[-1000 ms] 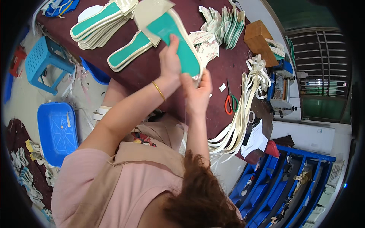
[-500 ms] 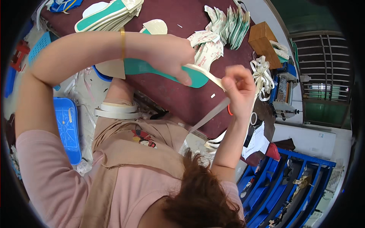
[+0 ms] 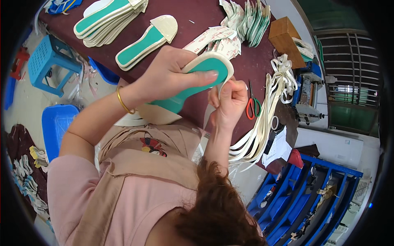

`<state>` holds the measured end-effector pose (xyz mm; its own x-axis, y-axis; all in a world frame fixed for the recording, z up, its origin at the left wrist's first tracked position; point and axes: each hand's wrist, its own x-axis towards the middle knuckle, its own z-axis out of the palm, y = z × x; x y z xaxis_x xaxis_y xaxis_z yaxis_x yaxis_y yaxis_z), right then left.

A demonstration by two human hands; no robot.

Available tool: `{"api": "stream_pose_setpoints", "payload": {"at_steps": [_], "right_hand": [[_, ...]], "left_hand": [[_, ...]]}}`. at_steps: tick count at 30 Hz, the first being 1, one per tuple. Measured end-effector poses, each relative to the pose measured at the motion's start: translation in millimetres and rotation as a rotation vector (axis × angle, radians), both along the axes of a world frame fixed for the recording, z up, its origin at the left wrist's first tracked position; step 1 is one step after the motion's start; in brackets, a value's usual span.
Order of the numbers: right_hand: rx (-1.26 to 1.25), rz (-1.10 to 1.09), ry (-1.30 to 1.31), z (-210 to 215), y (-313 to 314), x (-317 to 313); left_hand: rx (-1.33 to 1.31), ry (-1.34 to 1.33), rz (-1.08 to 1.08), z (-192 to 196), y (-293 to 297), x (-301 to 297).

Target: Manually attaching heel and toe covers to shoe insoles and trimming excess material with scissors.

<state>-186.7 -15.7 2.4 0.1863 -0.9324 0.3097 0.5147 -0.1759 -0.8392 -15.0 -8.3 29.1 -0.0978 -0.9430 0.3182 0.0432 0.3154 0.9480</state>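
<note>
My left hand point(image 3: 168, 76) grips a teal shoe insole with a cream rim point(image 3: 193, 80), held tilted above the dark red table point(image 3: 230, 12). My right hand point(image 3: 230, 100) pinches the insole's edge near its rounded end, with a thin cream strip point(image 3: 207, 119) hanging down from the fingers. A gold bangle sits on my left wrist point(image 3: 123, 102). A cream insole piece point(image 3: 156, 115) lies under the held one at the table's near edge.
More teal insoles point(image 3: 145, 39) and a stack point(image 3: 108, 16) lie at the far left of the table. Red-handled scissors point(image 3: 252, 104), a pile of cream strips point(image 3: 262, 123), paper-backed pieces point(image 3: 246, 16) and a brown box point(image 3: 287, 37) lie to the right. Blue stools point(image 3: 49, 61) stand left.
The insole has come back in front of me and turned its rounded end rightward. My right hand moved in from the right and now pinches its edge.
</note>
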Motion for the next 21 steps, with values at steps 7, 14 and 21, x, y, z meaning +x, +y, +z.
{"api": "stream_pose_setpoints", "payload": {"at_steps": [7,14,21], "right_hand": [[0.192,-0.031,0.144,-4,5,0],[0.252,0.028,0.621,-13,24,-13],[0.101,-0.096,0.539,27,-7,4]], "left_hand": [[0.224,0.437,0.03,-2,-5,-30],[0.306,0.303,-0.038,-7,-15,-18],[0.416,0.501,-0.633,-29,-36,-14]]}}
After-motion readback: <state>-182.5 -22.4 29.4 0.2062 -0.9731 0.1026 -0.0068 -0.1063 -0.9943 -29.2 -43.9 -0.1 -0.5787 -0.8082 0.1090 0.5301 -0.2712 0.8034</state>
